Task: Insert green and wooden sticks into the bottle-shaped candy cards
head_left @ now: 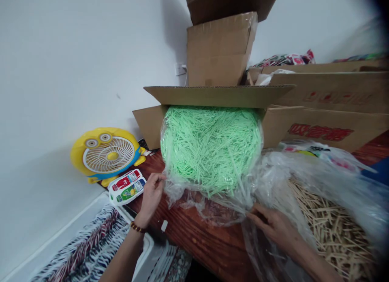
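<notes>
A clear plastic bag (185, 193) full of thin green sticks (211, 146) spills out of an open cardboard box (219, 96) lying on its side on a reddish wooden table (197, 233). My left hand (151, 197), with a bead bracelet at the wrist, pinches the bag's left edge. My right hand (273, 225) is closed on the plastic at the bag's lower right, fingers pressed together. Just right of that hand lies another clear bag (331, 180) over a heap of plain wooden sticks (334, 229).
A yellow cartoon desk fan (106, 154) stands at the left by the white wall, with a small printed packet (127, 186) in front of it. More cardboard boxes (220, 51) are stacked behind and to the right. Striped fabric (88, 245) lies below the table edge.
</notes>
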Motion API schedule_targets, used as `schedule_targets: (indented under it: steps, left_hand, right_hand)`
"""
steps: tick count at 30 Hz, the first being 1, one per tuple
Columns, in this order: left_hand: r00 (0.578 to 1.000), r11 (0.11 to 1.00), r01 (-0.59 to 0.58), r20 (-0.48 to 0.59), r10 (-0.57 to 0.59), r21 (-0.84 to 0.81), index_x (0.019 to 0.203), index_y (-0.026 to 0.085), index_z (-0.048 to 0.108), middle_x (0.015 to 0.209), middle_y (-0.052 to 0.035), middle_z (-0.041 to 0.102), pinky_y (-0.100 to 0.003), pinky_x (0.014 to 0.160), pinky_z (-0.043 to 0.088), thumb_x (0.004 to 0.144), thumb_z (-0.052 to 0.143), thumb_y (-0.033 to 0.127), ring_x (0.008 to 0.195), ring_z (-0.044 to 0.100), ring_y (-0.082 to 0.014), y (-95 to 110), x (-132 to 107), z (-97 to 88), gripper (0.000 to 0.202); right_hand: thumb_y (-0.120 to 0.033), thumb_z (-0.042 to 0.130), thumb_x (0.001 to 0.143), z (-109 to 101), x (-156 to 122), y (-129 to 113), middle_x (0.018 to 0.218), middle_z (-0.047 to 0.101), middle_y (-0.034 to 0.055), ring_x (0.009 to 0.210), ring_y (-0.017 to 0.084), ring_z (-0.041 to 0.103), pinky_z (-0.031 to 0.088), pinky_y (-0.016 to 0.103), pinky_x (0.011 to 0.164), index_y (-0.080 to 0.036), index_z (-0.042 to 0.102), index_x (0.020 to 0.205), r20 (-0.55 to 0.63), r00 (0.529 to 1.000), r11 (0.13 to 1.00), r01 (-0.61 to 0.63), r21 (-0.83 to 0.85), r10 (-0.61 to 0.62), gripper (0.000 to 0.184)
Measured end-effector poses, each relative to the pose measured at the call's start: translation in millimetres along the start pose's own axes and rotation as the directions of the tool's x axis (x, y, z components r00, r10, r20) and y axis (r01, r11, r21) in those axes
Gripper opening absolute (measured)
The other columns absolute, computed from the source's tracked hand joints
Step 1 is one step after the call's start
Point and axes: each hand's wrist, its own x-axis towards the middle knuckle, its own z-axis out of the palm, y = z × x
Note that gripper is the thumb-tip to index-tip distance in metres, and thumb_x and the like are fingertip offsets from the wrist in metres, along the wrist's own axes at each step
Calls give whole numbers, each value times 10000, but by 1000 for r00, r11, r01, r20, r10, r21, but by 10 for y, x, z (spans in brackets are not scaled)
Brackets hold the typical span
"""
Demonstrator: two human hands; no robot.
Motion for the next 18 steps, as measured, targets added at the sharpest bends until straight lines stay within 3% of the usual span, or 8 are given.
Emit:
schedule_targets:
  steps: [6,11,18]
  left_hand:
    - [994,997,76,-71,-78,-31,913,206,597,843,-9,625,-271,669,432,811,472,205,747,567,-186,13,64,-49,160]
    - [987,992,109,-110,-116,-69,906,207,589,832,-3,622,-272,678,430,824,486,242,741,559,-183,72,158,-112,136]
    - [979,985,124,-146,-141,-121,943,208,589,831,1,615,-263,662,432,857,476,285,737,562,-176,94,238,-174,162]
  right_hand:
    - [-480,488,880,-1,29,-32,593,508,-31,574,140,485,362,248,568,-206,532,713,-90,996,975,2,224,19,323]
    - [-514,521,855,-42,153,-151,558,489,-37,538,122,471,385,239,549,-198,492,639,-172,977,827,-6,562,124,383]
    - [-516,619,791,-101,286,-189,522,536,-30,499,120,488,400,238,527,-191,520,610,-206,950,714,-23,700,233,385]
